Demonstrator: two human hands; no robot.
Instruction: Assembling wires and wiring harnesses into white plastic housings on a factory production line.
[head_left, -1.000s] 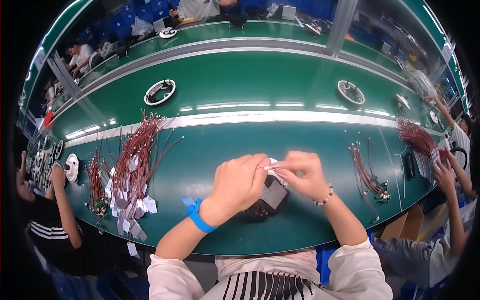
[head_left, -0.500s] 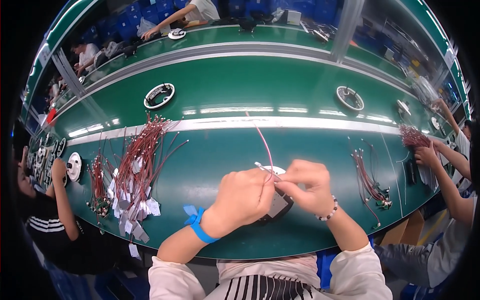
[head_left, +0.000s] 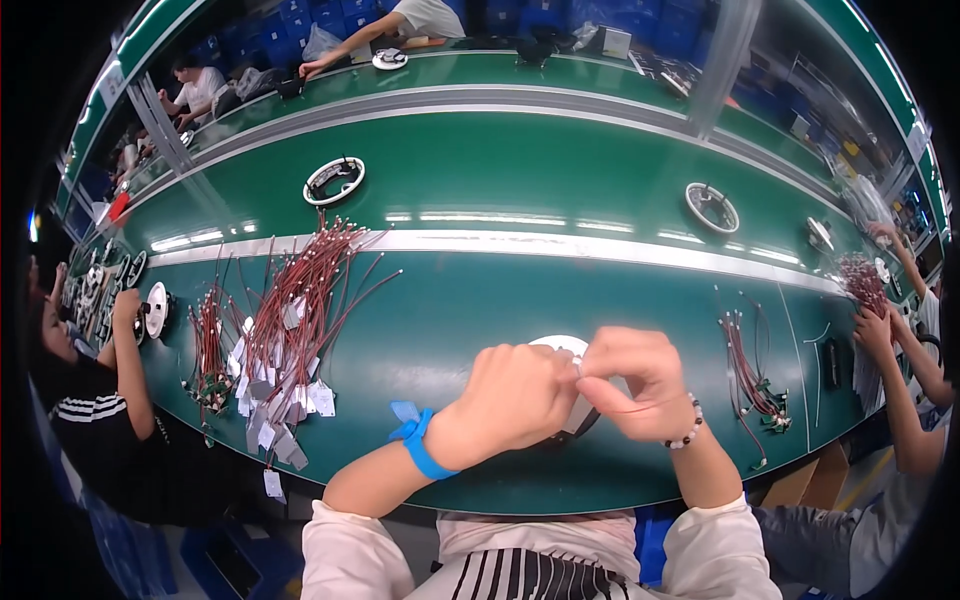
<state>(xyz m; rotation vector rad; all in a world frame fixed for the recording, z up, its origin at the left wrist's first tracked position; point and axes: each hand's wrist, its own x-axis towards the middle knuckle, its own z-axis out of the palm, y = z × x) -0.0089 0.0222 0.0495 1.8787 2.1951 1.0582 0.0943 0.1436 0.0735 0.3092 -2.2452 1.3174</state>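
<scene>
My left hand [head_left: 512, 395] and my right hand [head_left: 640, 385] meet at the middle of the near bench, both closed in a pinch. Between their fingertips shows a small white connector [head_left: 577, 361] of a thin cable; the rest of the cable is hidden by the fingers. Beneath the hands lies a round white housing [head_left: 560, 343] with a dark part, mostly covered. On the left spreads a big bundle of red cables [head_left: 290, 330] with white tags. A smaller bundle of dark red cables [head_left: 745, 375] with little green boards lies to the right.
Two white rings, a left ring [head_left: 334, 181] and a right ring [head_left: 712, 208], rest on the green surface beyond the pale strip [head_left: 480, 242]. Co-workers sit at both sides; the right one's hands [head_left: 873, 325] hold a red cable bundle [head_left: 862, 283]. Another person reaches over the far bench.
The long red-and-white cable that stood up from my fingers no longer shows. Both hands remain pinched together over the housing. The whole view has shifted slightly.
</scene>
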